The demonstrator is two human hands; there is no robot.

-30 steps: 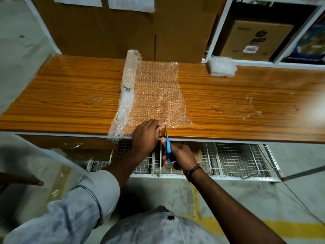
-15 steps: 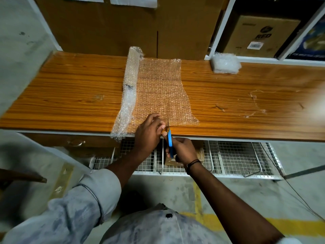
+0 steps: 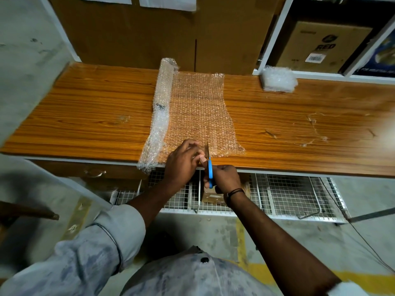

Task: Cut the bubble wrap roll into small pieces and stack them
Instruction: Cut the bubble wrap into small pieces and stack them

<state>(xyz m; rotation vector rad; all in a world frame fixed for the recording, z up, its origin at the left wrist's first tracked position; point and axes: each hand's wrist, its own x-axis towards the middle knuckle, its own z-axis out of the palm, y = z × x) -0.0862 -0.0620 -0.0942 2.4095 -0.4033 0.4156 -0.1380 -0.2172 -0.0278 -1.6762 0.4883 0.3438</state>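
A bubble wrap roll (image 3: 161, 107) lies across the wooden table (image 3: 85, 116), with a sheet (image 3: 198, 112) unrolled flat to its right. My left hand (image 3: 181, 163) pinches the sheet's near edge at the table's front. My right hand (image 3: 224, 178) grips blue-handled scissors (image 3: 210, 167) just off the table edge, blades pointing away into the sheet's near edge beside my left fingers. A stack of cut bubble wrap pieces (image 3: 277, 79) sits at the table's back right.
Large cardboard boxes (image 3: 149, 28) stand behind the table, and a white shelf (image 3: 275, 33) with more boxes is at the back right. A wire mesh rack (image 3: 288, 191) lies under the table front. A cable (image 3: 363, 238) runs over the floor at right.
Both hands and the scissors stay at the sheet's near edge; my left fingers have bunched closer to the blades. The camera shifted slightly.
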